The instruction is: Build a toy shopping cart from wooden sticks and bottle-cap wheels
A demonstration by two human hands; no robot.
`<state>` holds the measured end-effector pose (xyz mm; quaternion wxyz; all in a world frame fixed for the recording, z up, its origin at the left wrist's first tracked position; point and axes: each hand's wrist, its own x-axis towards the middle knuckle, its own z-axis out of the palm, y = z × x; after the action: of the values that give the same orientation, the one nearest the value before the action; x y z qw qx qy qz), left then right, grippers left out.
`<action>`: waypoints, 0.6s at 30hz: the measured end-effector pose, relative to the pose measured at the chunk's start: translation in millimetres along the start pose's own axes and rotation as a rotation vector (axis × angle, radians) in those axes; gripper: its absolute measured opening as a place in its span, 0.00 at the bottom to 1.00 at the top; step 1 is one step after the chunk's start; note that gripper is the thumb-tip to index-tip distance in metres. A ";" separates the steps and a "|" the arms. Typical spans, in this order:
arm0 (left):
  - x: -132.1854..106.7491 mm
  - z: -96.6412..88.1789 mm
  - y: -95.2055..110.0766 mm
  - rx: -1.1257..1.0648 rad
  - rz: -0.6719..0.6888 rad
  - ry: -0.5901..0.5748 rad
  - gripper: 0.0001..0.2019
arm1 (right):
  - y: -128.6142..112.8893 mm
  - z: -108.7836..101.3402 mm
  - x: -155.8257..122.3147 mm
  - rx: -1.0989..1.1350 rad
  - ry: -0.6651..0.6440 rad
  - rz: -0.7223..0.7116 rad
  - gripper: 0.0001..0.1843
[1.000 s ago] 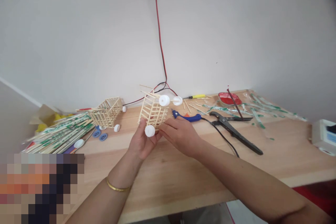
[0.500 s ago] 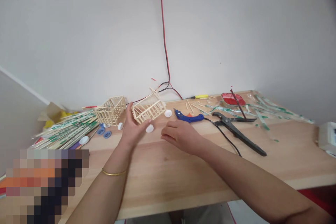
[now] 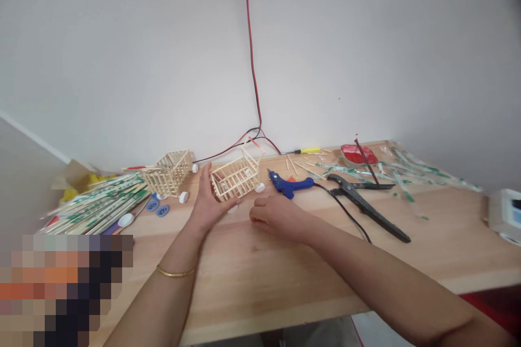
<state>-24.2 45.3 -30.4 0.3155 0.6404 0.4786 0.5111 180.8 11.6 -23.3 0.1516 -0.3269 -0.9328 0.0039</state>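
A small cart built of wooden sticks [image 3: 237, 176], with white cap wheels, stands on the wooden table [image 3: 260, 265]. My left hand [image 3: 208, 199] rests against its left side, fingers spread, touching the frame. My right hand [image 3: 277, 215] lies on the table just right of the cart, fingers curled loosely, with nothing visible in it. A second stick cart [image 3: 167, 172] stands further left.
A pile of wrapped chopsticks [image 3: 95, 203] and loose blue and white caps [image 3: 157, 207] lie at the left. A blue glue gun [image 3: 290, 184], black pliers [image 3: 368, 206], a red dish [image 3: 355, 154], a yellow screwdriver [image 3: 304, 150] and torn wrappers sit to the right.
The cart was held up tilted in both hands; it has come down onto the table on its wheels. My right hand let go and dropped to the tabletop.
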 end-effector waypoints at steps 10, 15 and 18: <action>0.9 -3.3 -11.8 -0.101 0.008 -0.094 0.65 | -1.3 -7.7 1.2 0.098 -0.165 0.121 0.06; 6.0 -6.0 -15.7 -0.376 -0.085 -0.010 0.59 | -0.4 -8.2 0.7 0.151 -0.227 0.174 0.06; 10.3 -9.1 -14.9 -0.516 -0.115 0.121 0.46 | 2.2 -6.4 0.1 0.182 -0.242 0.182 0.06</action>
<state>-37.0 59.3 -37.5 0.4677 0.4787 0.3860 0.6349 184.0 12.7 -17.4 0.0661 -0.3921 -0.9066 0.1412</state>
